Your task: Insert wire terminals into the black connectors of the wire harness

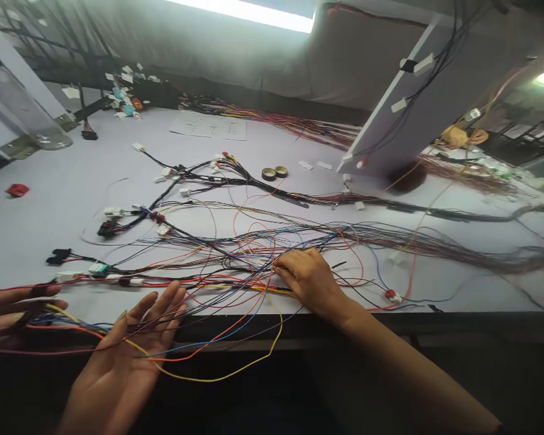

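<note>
My left hand [131,356] is palm up at the table's front edge, its fingers apart. Loose yellow, orange, blue and dark wires [213,379] run across its palm and hang in a loop over the edge. My right hand [306,275] is closed in a pinch on a bunch of thin wires [265,266] in the middle of the table. Its fingertips hide exactly which strands it grips. Around it spread loose red, blue and black wires. A taped wiring harness [236,181] with white and black connectors lies behind.
At the left edge, another person's hand [18,308] holds wires. Two tape rolls [268,174] and a printed sheet [208,127] lie on the table [72,199]. A slanted post [403,90] stands at right. A red connector [392,295] lies near the front edge.
</note>
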`<state>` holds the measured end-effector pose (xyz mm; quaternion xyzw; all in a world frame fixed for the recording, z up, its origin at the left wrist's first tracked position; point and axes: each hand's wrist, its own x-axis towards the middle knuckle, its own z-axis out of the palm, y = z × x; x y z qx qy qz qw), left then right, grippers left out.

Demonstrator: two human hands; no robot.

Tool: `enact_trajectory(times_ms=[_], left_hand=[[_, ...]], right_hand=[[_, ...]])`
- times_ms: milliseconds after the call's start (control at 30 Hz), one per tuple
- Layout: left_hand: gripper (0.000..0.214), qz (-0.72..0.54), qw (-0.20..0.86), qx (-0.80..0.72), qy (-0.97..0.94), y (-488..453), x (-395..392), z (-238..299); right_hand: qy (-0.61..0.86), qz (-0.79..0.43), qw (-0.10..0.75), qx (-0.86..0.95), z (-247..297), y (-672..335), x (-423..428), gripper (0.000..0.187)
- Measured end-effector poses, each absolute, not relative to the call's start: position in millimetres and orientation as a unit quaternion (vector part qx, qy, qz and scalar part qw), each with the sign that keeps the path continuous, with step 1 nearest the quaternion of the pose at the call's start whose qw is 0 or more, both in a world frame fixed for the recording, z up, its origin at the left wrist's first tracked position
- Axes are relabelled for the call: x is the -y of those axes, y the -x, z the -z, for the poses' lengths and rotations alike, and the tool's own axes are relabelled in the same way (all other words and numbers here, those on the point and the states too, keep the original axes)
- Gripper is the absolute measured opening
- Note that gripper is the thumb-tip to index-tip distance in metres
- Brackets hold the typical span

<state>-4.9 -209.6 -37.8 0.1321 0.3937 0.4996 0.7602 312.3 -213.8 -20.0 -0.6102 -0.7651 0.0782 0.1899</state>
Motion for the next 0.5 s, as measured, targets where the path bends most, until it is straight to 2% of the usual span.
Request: enact_trajectory(times_ms=[300, 500], left_hand=[[0.034, -0.533, 0.754, -0.371, -0.098, -5.0, 216.1, 25.1], [0.034, -0.536, 0.759, -0.362, -0.079, -4.1, 215.5, 24.1]], right_hand=[[0.645, -0.088, 0.086, 0.754, 14.9, -292.1, 204.7, 0.011], [0.633, -0.042, 0.105, 0.766, 12.1, -289.6, 199.4, 0.015]])
